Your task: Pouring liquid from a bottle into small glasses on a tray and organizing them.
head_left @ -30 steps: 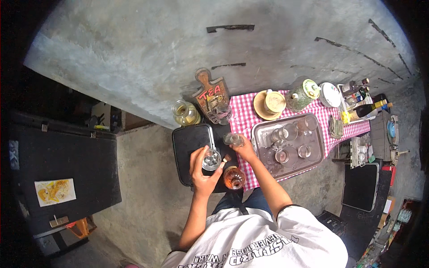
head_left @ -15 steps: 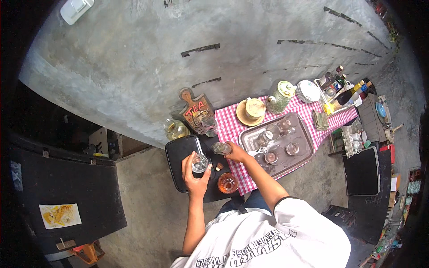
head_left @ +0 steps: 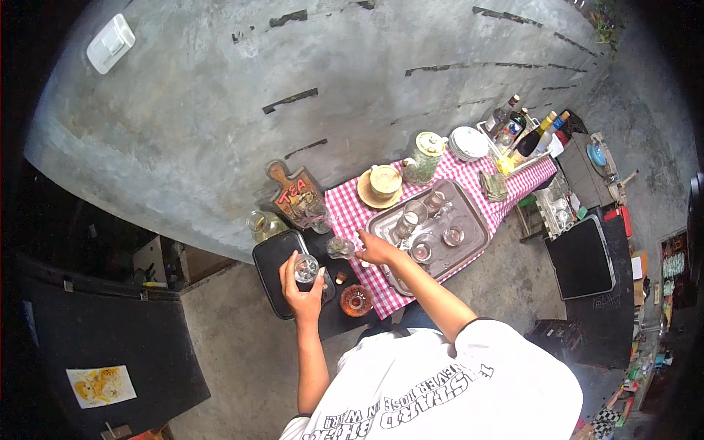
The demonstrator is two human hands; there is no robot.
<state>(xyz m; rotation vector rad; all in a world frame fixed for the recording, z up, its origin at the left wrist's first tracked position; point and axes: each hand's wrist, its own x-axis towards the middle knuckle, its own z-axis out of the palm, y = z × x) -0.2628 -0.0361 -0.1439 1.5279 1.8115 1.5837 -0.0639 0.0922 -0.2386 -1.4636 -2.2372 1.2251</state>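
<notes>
Single head-worn fisheye, left of a pair. Looks down and forward from above the wearer's white shirt [head_left: 455, 381]; hands [head_left: 302, 297] near, mid-frame, over worktop [head_left: 334, 317]; grey wall [head_left: 183, 147] across top. Dark rim, edges bowed.

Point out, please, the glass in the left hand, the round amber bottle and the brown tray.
Glass [head_left: 306, 269]: head view, visible middle.
Round amber bottle [head_left: 356, 301]: head view, middle of its body.
Brown tray [head_left: 467, 211]: head view, bare part of its floor.

The glass [head_left: 306, 269] is colourless — the tablecloth [head_left: 343, 205] pink-and-white checked.
</notes>
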